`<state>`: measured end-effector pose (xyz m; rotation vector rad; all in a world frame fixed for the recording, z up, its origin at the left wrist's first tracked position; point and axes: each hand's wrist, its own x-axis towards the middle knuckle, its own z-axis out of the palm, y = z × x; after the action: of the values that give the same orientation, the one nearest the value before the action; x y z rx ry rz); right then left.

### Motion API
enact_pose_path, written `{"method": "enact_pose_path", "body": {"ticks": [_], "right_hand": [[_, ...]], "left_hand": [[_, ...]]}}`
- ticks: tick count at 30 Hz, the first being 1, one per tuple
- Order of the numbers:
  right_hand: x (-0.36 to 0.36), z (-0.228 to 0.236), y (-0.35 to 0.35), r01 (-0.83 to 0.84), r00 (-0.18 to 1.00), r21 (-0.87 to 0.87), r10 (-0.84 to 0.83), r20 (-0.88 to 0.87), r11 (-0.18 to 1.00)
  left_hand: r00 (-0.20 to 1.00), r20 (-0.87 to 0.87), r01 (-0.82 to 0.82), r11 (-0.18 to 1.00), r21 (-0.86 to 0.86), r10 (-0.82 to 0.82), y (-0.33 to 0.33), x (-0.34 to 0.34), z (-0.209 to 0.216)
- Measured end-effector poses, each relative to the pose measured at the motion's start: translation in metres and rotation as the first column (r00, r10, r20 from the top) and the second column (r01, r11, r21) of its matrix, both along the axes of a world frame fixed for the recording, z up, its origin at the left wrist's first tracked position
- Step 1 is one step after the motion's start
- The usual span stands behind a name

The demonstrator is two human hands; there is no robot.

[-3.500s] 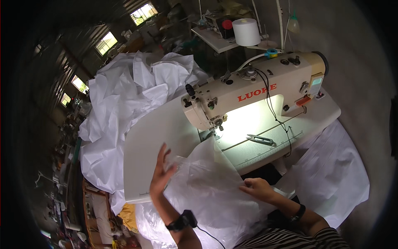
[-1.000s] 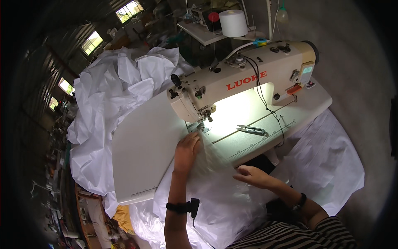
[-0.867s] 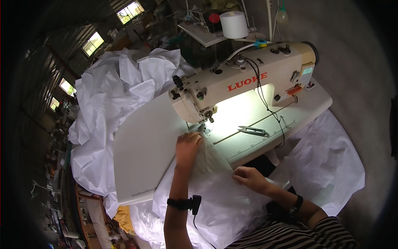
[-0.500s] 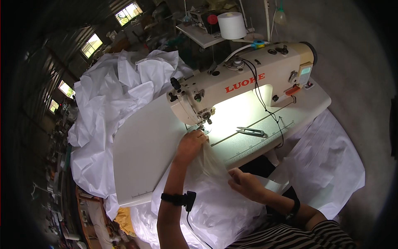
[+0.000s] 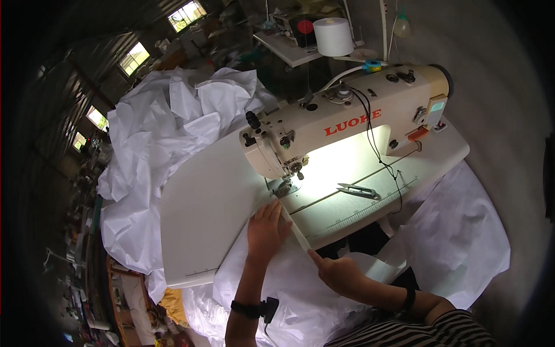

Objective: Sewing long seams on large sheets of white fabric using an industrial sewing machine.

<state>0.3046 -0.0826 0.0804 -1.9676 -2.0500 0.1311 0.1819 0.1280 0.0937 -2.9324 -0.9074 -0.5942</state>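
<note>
Red lettering (image 5: 353, 122) (capitals) on sewing machine (image 5: 361, 103)

Sheet (image 5: 295, 277) before sewing machine (image 5: 347, 118); snips (image 5: 361, 191) on table (image 5: 199, 214); thread cone (image 5: 333, 38) behind

Gap under machine arm (image 5: 347, 110), behind snips (image 5: 356, 190)

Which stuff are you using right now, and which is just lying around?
In use: left hand, flat on the white sheet; right hand, at the sheet's edge; sewing machine, by the fingers; probably the thread cone.

Seems just lying about: snips on the table; yellow bundle, lower left.
</note>
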Motion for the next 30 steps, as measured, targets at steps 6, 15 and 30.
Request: {"method": "enact_pose_path", "body": {"ticks": [6, 15, 30], "right_hand": [[0.002, 0.005, -0.001, -0.043, 0.993, -0.032, 0.047, 0.109, 0.999], [0.022, 0.016, 0.000, 0.019, 0.999, -0.060, -0.017, 0.035, 0.998], [0.009, 0.005, 0.009, 0.071, 0.983, -0.005, -0.069, 0.172, 0.997]], "left_hand": [[0.996, 0.045, 0.086, 0.983, -0.164, -0.079, 0.003, 0.010, -0.003], [0.979, 0.046, 0.204, 0.959, -0.195, -0.198, 0.018, 0.040, -0.006], [0.987, -0.013, -0.160, 0.985, -0.058, 0.160, -0.036, 0.014, -0.001]]}}
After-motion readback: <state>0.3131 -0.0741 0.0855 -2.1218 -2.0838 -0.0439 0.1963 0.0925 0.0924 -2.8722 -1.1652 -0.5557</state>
